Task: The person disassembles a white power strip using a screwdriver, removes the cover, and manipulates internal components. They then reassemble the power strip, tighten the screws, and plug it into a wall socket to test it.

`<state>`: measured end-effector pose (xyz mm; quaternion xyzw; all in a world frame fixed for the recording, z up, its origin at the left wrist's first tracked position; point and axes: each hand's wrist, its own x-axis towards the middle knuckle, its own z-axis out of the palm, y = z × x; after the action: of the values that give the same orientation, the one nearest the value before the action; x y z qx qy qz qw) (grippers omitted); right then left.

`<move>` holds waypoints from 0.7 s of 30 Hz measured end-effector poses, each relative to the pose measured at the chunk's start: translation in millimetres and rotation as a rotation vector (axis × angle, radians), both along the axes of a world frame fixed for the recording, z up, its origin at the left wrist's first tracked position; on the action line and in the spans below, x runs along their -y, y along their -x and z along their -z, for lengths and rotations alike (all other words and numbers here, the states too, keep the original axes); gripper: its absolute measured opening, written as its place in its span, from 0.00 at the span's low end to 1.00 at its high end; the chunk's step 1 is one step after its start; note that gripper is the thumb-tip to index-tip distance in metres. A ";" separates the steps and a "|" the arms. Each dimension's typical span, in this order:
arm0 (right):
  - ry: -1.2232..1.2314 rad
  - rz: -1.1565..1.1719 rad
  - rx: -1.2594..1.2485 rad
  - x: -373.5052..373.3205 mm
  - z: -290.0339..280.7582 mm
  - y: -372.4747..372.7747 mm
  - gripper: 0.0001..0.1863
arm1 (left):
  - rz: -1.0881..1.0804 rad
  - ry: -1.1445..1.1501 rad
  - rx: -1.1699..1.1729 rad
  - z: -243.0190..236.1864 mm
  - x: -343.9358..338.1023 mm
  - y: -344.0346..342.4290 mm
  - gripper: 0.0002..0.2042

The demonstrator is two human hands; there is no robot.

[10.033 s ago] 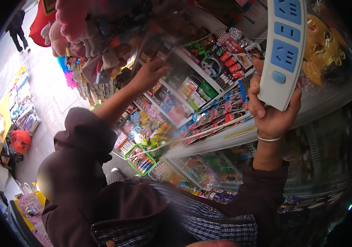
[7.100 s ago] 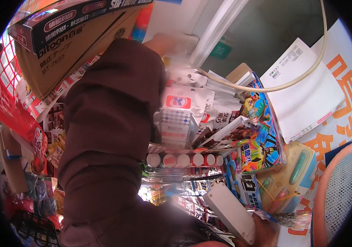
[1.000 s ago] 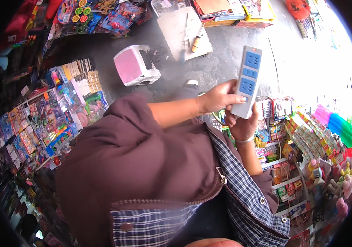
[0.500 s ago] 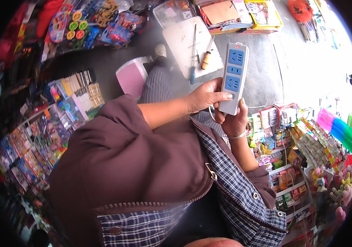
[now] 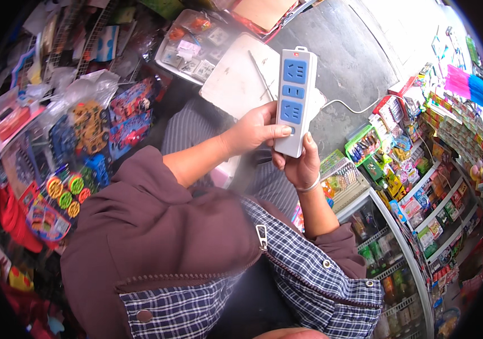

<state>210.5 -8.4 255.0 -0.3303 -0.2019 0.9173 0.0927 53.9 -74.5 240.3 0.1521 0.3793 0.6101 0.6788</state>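
Note:
A white power strip (image 5: 299, 120) with blue socket faces stands nearly upright between my hands, its sockets facing me. A small red light or switch shows at its top end. My left hand (image 5: 252, 131) grips its left side, with the thumb laid across the front below the lowest socket, near a small button. My right hand (image 5: 302, 165) holds the lower end from below and the right, the thumb against its edge. The fingers behind the strip are partly hidden. A white cable (image 5: 347, 105) runs off to the right behind the strip.
Beyond my hands lies a white board (image 5: 233, 79) with a thin metal shaft (image 5: 260, 73) on it. Next to it is a clear plastic box (image 5: 187, 48) of small parts. Packaged toys (image 5: 89, 127) crowd the left; a glass-fronted case (image 5: 385, 248) and shelves of goods fill the right.
The whole view has turned, so the surroundings have swung round. The strip now covers part of the board, where the two screwdrivers showed in full before. Both hands keep their hold.

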 end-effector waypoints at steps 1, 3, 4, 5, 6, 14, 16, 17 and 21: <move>0.006 0.020 0.002 3.5 11.9 -0.5 0.33 | -0.027 0.000 -0.007 11.6 1.4 -2.5 0.23; 0.031 0.064 -0.033 9.4 39.5 -4.5 0.33 | -0.022 -0.006 0.031 35.9 4.4 -7.8 0.23; 0.025 0.094 -0.022 16.0 51.0 0.2 0.33 | -0.056 -0.039 0.066 44.8 5.5 -5.0 0.23; 0.009 0.103 -0.047 18.2 63.5 -2.3 0.33 | 0.005 -0.029 0.045 55.4 7.2 -3.0 0.23; -0.007 0.111 -0.059 21.7 72.9 -6.3 0.34 | 0.027 -0.047 0.036 64.2 7.9 -5.7 0.24; -0.247 0.058 0.040 65.6 108.9 -37.2 0.35 | 0.165 -0.183 -0.154 95.0 46.9 -15.1 0.22; -0.490 0.014 0.032 79.0 106.1 -42.3 0.34 | 0.273 -0.141 -0.209 100.6 68.0 -10.5 0.26; -0.544 0.059 0.044 89.0 102.1 -42.9 0.34 | 0.165 -0.233 -0.154 103.2 76.8 -11.7 0.24; -0.733 0.190 0.146 114.0 70.5 -43.4 0.31 | -0.044 -0.153 -0.398 115.6 125.0 7.0 0.19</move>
<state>253.8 -122.4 184.5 -0.3568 -0.4910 0.7458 0.2747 46.9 -199.5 124.6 0.3121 0.4617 0.6097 0.5637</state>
